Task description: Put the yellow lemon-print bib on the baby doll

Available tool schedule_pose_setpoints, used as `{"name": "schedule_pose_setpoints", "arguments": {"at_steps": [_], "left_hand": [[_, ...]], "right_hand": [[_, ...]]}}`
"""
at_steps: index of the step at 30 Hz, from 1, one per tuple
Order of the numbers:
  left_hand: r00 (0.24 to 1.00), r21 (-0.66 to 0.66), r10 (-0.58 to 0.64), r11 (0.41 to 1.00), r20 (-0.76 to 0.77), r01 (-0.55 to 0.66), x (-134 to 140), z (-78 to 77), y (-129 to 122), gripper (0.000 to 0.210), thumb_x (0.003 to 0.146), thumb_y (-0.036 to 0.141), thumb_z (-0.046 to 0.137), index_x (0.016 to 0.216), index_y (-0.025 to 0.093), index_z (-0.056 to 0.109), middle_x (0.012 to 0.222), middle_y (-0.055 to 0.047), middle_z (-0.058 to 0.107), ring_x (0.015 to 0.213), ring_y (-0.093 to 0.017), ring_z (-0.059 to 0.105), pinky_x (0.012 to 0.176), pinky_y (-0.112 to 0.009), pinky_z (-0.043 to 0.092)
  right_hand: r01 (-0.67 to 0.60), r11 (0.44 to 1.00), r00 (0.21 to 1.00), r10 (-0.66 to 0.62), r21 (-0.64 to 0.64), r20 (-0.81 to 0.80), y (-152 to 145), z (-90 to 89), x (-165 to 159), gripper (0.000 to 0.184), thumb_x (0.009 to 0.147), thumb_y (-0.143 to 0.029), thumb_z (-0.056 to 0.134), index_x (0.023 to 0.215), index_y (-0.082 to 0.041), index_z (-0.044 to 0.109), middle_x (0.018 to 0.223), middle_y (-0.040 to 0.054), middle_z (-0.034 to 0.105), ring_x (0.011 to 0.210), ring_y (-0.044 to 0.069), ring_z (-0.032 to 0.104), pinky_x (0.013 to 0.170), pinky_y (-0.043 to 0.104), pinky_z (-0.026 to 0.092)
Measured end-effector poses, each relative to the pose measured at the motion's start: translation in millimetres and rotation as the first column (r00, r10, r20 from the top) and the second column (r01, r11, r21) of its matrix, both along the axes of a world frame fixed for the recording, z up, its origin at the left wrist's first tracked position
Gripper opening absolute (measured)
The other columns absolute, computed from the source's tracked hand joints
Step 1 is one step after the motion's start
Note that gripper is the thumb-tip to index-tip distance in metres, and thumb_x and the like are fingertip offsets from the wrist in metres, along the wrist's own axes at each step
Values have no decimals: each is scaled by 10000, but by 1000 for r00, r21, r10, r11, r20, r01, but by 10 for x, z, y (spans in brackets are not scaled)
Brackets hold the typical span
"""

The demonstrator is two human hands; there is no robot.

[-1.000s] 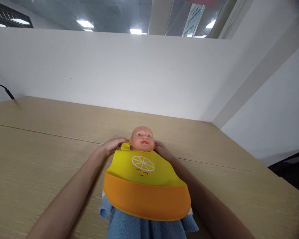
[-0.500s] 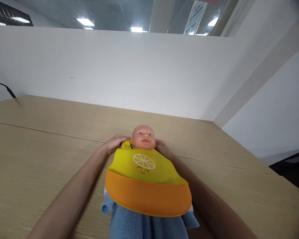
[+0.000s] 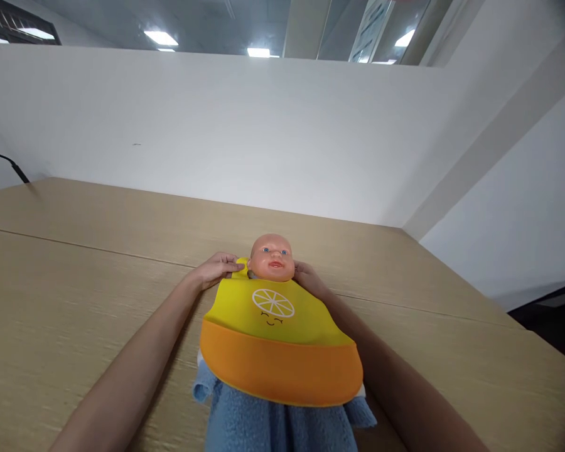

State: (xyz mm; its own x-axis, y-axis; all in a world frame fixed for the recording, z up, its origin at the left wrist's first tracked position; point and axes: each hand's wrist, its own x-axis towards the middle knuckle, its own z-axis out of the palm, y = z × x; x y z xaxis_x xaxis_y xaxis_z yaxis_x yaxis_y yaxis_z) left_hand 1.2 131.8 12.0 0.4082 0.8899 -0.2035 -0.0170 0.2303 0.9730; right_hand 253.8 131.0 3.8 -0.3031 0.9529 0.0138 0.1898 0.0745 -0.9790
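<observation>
A baby doll (image 3: 272, 258) in blue fleece clothes (image 3: 263, 420) lies face up, its head away from me. Over its chest is a bib (image 3: 245, 307), yellow above with a white citrus slice and a smiling face, and an orange catch pocket below. My left hand (image 3: 215, 269) pinches the bib's yellow neck strap between thumb and fingers, just left of the doll's head. On the other side my right hand (image 3: 309, 279) reaches in close behind the head and neck. Its fingertips are hidden there, so what they hold does not show.
The doll rests on a wood-coloured table (image 3: 98, 301) with a seam across it. A white wall (image 3: 263, 125) rises behind, with glass panes above. A black cable (image 3: 19, 169) hangs at the far left, and a dark object (image 3: 553, 320) is at the right edge.
My left hand has shifted slightly left and more of the yellow strap shows, its thumb now lying across it. The right hand stays almost in place.
</observation>
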Motion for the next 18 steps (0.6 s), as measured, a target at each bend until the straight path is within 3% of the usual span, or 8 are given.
{"name": "schedule_pose_setpoints", "arguments": {"at_steps": [8, 18], "left_hand": [[996, 17, 69, 997, 59, -70, 10, -34, 18, 132, 573, 182, 728, 634, 142, 617, 569, 8, 593, 490, -100, 507, 490, -225, 356], [983, 21, 152, 988, 100, -154, 56, 3, -8, 18, 537, 156, 599, 534, 148, 583, 542, 9, 601, 478, -102, 515, 487, -216, 368]], "right_hand": [[17, 1000, 1000, -17, -20, 27, -16, -14, -11, 298, 705, -373, 572, 891, -187, 712, 1000, 44, 704, 984, 266, 622, 814, 356, 502], [-1, 1000, 1000, 2, -7, 16, -20, 0, -19, 297, 698, -372, 562, 865, -179, 713, 987, 46, 706, 955, 265, 629, 802, 355, 502]]}}
